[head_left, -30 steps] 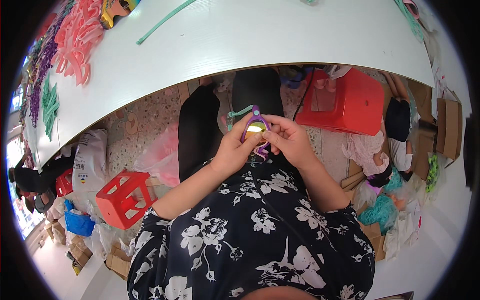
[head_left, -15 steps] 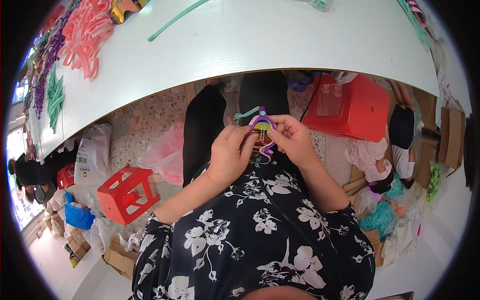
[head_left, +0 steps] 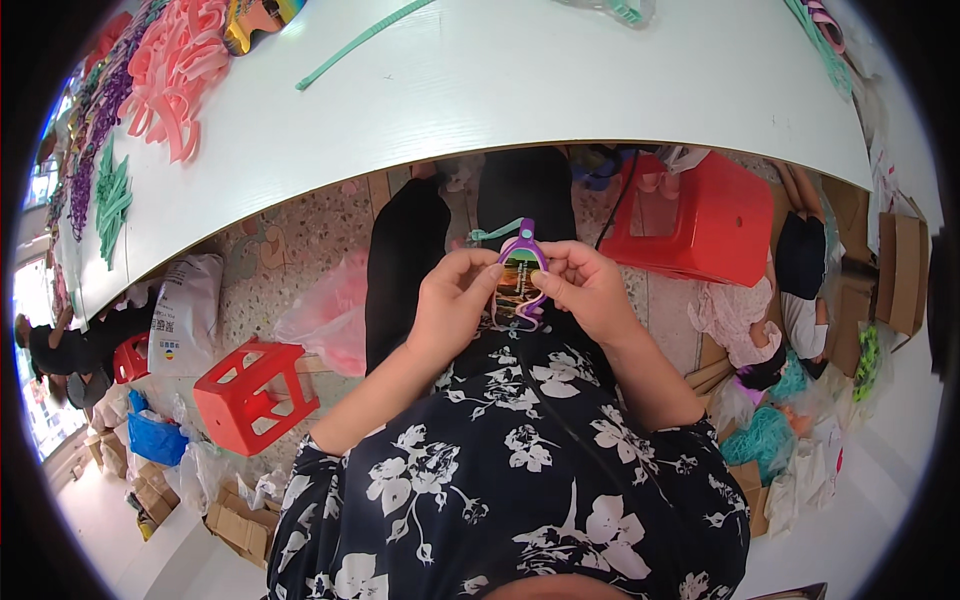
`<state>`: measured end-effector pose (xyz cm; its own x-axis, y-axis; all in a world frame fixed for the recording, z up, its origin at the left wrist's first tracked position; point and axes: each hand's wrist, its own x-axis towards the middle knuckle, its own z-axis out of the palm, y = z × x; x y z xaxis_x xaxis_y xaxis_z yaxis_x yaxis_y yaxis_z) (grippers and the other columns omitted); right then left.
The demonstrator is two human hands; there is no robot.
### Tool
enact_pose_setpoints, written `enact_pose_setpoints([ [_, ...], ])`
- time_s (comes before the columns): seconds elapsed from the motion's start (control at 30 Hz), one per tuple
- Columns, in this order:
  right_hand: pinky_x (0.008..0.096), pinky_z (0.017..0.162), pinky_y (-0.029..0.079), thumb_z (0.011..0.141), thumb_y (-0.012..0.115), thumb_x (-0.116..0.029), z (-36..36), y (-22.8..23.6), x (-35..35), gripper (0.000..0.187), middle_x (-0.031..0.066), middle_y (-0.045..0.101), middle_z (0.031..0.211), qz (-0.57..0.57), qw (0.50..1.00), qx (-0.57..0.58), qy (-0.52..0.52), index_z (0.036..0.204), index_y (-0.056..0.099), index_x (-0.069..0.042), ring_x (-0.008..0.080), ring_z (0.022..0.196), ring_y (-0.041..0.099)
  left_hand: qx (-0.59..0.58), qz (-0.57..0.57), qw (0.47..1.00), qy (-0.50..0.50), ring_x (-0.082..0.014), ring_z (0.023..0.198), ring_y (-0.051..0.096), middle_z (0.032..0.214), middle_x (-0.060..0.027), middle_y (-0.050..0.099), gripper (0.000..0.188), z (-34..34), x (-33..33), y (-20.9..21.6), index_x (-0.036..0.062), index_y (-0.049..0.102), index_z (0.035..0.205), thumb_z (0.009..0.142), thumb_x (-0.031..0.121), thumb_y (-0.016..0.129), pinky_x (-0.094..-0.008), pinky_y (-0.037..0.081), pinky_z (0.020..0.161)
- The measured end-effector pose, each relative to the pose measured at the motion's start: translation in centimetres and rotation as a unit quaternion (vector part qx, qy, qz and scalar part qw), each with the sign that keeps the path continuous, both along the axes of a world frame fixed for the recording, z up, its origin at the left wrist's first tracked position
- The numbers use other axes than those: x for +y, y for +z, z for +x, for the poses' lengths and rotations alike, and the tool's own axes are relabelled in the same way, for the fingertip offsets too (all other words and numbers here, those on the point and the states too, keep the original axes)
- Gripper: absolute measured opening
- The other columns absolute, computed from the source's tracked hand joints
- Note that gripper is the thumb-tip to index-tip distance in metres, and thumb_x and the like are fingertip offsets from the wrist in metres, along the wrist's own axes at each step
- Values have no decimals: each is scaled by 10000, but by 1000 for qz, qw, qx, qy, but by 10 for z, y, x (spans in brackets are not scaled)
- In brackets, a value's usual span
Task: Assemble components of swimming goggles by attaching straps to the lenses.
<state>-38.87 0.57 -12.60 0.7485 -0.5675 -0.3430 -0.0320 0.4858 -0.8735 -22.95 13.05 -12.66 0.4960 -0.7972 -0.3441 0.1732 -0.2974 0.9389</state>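
Above my lap I hold a pair of swimming goggles [head_left: 520, 272] with a purple frame, shiny mirrored lenses and a short teal strap at the far end. My left hand [head_left: 450, 298] pinches the left rim between thumb and fingers. On the opposite side, my right hand [head_left: 588, 287] grips the frame, its thumb lying over the lens edge. The goggles point away from me lengthwise, and their near end hangs close to my floral top.
A white table [head_left: 450, 100] curves across in front, with pink straps [head_left: 170, 75], green strips [head_left: 110, 195] and one long teal strap [head_left: 360, 45] on it. Red stools stand left [head_left: 255, 395] and right [head_left: 725, 220]. Other people sit at both sides.
My fingers have spread slightly apart along the frame, and more of the mirrored lens shows. Both hands still hold the goggles in nearly the same place.
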Motion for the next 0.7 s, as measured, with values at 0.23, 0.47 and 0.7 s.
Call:
enact_pose_setpoints([
  [0.23,223,690,493,904,717,-44,0,7,-19,159,26,689,903,42,998,44,4,1046,679,17,60,798,618,111,5,992,-65,-60,819,616,915,-25,678,118,9,-10,10,-24,641,1058,981,65,637,-218,504,723],
  [0.47,191,593,413,864,757,-151,8,6,-43,156,-24,625,785,128,985,88,75,928,675,-34,49,667,537,198,18,979,-50,-70,836,590,923,-11,662,127,9,-14,20,-8,648,1058,963,73,665,-224,480,774],
  [0.7,190,541,413,896,727,-177,23,-5,-64,161,-17,607,765,167,970,103,145,886,638,-43,50,626,535,211,58,973,-71,-67,822,590,903,-9,660,152,22,-18,14,-9,647,1046,935,83,698,-221,479,768],
])
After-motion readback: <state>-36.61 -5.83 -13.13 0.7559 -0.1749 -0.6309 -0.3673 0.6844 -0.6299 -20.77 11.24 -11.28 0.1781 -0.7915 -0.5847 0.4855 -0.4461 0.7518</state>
